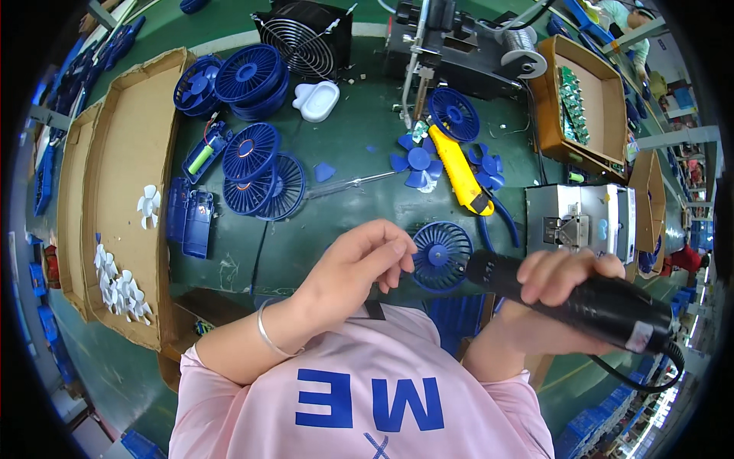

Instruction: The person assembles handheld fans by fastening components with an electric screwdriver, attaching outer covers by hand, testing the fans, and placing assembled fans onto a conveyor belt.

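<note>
My right hand (pixel 562 298) is wrapped around a black corded electric screwdriver (pixel 501 274), held almost level with its front end pointing left. That end is by the right rim of a round blue fan grille (pixel 438 255) near the table's front edge. On the grille's left side is my left hand (pixel 365 258), its fingers curled and thumb against them. Whether something small sits between those fingertips cannot be made out. Beyond the grille lie a yellow utility knife (pixel 461 173), a blue fan blade (pixel 419 159) and a long screwdriver (pixel 352 184) with a clear handle.
Stacked blue fan grilles (pixel 248 73) and opened blue housings (pixel 199 222) lie left. A cardboard tray (pixel 126 145) holds white fan blades. At the back stand a black fan (pixel 302 42) and a machine with a solder spool (pixel 522 47). A metal box (pixel 573 203) stands right.
</note>
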